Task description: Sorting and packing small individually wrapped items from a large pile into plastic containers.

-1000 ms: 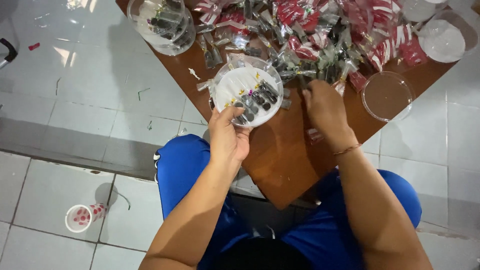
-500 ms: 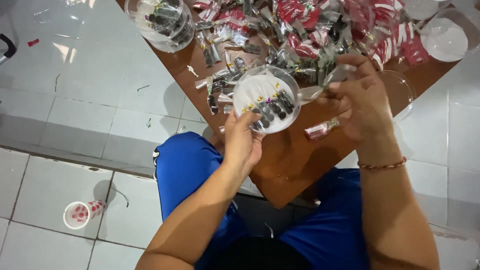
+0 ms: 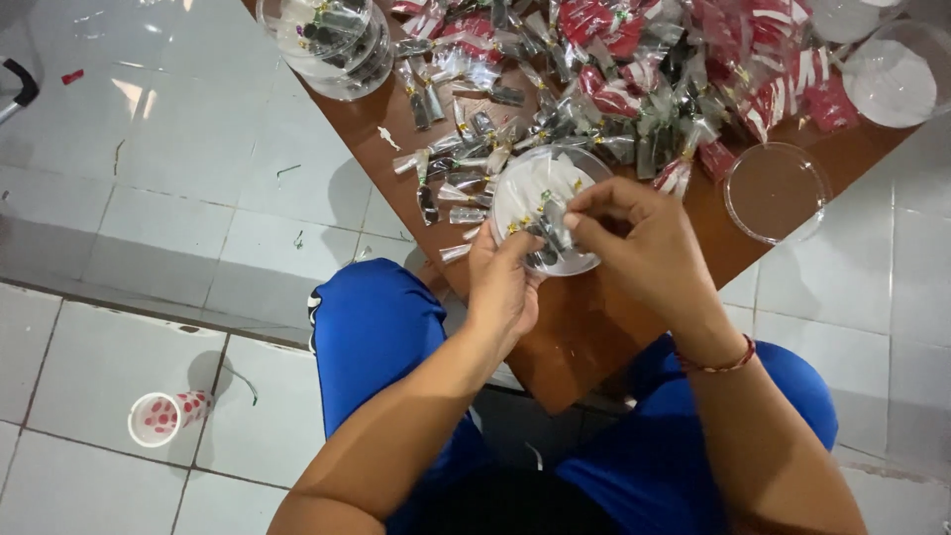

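Head view: left hand (image 3: 503,287) holds the clear round dish (image 3: 545,203) by its near rim, fingers curled under it, above the brown tabletop (image 3: 575,327). Right hand (image 3: 644,248), which half a second ago was lifted right of the dish with a small wrapped packet, has come over the dish; its fingers pinch narrowly on a packet (image 3: 551,226) among the dark ones inside. Judged: one more packet going in. Behind the dish lies a heap of red and clear packets (image 3: 634,89); an empty lid (image 3: 775,191) sits right of it, filled dishes (image 3: 327,40) far left.
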